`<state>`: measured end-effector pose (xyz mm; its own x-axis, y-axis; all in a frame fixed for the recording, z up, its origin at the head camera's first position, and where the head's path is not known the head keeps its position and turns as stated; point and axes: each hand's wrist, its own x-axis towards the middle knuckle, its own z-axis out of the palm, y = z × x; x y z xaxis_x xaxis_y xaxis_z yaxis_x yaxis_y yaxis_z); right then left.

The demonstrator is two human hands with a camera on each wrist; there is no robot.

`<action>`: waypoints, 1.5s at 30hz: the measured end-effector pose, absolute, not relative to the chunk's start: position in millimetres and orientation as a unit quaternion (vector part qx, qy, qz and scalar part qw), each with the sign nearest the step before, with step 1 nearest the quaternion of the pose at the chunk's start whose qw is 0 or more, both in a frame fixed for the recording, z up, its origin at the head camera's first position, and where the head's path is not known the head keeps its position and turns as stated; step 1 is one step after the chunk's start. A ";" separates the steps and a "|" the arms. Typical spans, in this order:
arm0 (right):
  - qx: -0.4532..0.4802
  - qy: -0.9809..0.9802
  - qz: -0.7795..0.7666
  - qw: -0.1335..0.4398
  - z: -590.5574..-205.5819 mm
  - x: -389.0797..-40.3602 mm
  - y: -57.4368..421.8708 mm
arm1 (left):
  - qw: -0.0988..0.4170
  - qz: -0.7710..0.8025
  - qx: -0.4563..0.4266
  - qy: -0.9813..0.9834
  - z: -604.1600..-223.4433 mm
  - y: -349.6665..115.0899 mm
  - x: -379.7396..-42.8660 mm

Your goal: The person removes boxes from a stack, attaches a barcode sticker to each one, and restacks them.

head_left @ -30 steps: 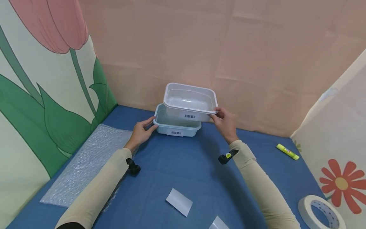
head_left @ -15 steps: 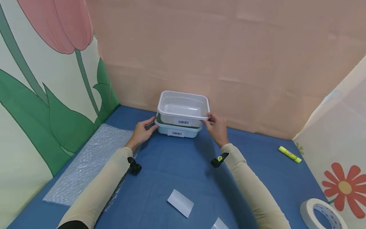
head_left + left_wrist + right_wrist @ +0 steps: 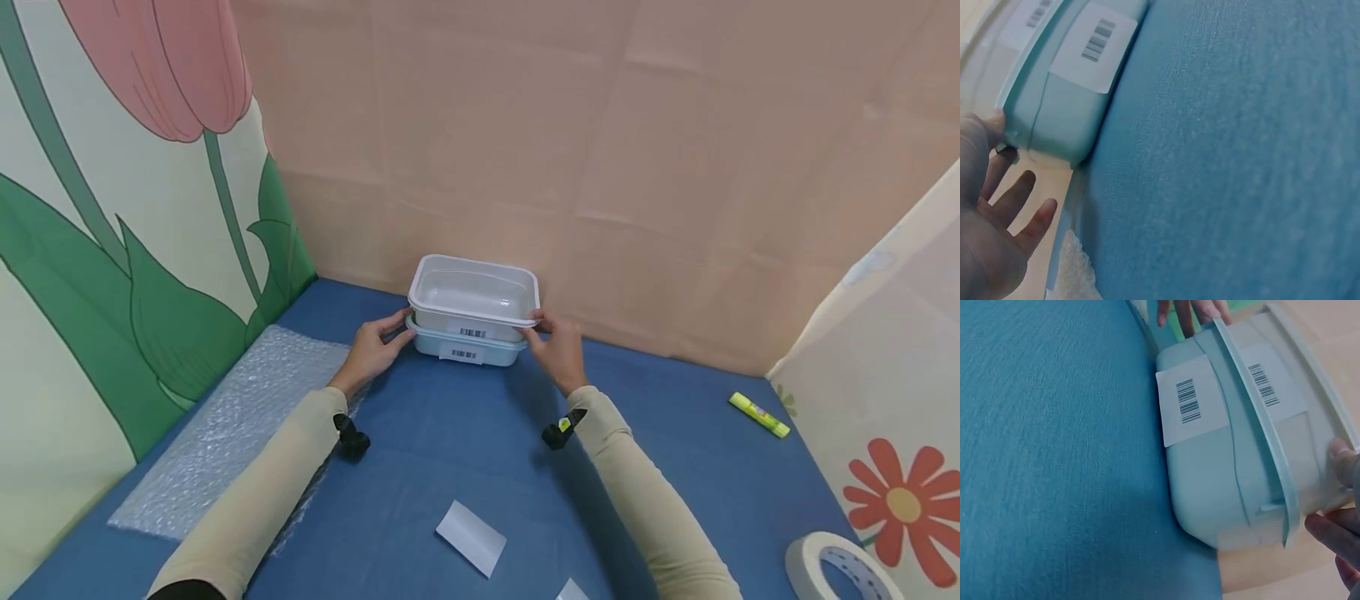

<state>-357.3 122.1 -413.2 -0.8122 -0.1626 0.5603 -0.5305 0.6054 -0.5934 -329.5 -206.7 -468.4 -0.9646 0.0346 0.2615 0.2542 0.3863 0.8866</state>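
A light blue plastic container [image 3: 495,353] stands on the blue cloth by the back wall, a barcode label on its front. Partly nested inside it is a white plastic container [image 3: 474,293], its rim well above the blue one and a barcode label on its front too. My left hand [image 3: 369,354] pinches the blue container's left rim between thumb and finger; the other fingers spread loosely in the left wrist view. At the right end, my right hand [image 3: 559,353] holds the white container's rim, thumb in front, as the right wrist view shows. Neither container has a lid on.
Bubble wrap [image 3: 232,433] lies flat at the left under my forearm. Nearer me are a white paper piece [image 3: 472,537] and another cut by the frame edge [image 3: 572,591]. On the right lie a yellow-green glue stick [image 3: 759,415] and a roll of masking tape [image 3: 810,562].
My right hand has lowered the white container leftward and down from above, and it now sits inside the blue one. The left hand keeps its hold on the blue rim.
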 end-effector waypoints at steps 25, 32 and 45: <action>0.201 -0.894 0.392 0.081 -420.9 -361.0 136.5 | 0.102 -0.545 -0.064 -0.830 -457.0 -208.8 -335.5; 0.171 -0.892 0.416 0.046 -421.0 -355.7 129.9 | 0.091 -0.550 -0.048 -0.829 -454.9 -209.6 -333.4; 0.186 -0.909 0.370 0.036 -408.6 -324.9 132.0 | 0.074 -0.544 -0.062 -0.833 -447.6 -215.6 -306.2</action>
<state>-324.9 132.0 -408.6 -0.9281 -0.3117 0.2038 -0.3654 0.6563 -0.6601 -306.2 -215.6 -447.6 -0.9814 0.0237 0.1904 0.1839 0.3994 0.8981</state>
